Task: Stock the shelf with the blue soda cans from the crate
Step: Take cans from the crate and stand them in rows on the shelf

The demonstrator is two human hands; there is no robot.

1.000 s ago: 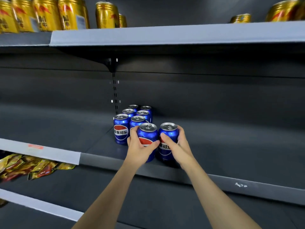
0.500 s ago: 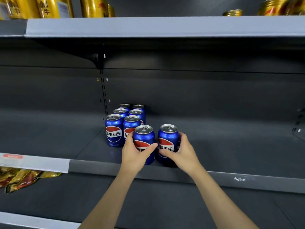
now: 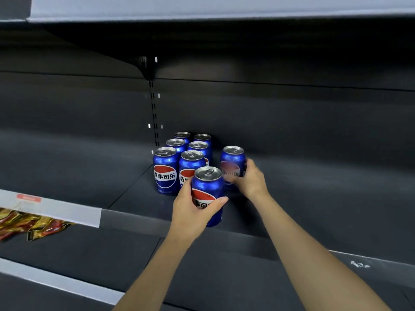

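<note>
Several blue soda cans stand in two rows on the dark grey shelf, near the back upright. My left hand grips another blue can upright near the shelf's front edge, just in front of the right row. My right hand grips a second blue can farther back, to the right of the rows and level with their front cans. The crate is out of sight.
A grey shelf board overhangs above. Gold and red snack packets lie on the lower shelf at the left, under a white price strip. The dark shelf stretches bare to the right of the cans.
My right hand has carried its can back and to the right, beside the rows. My left hand still holds its can near the front edge. The camera has tilted down.
</note>
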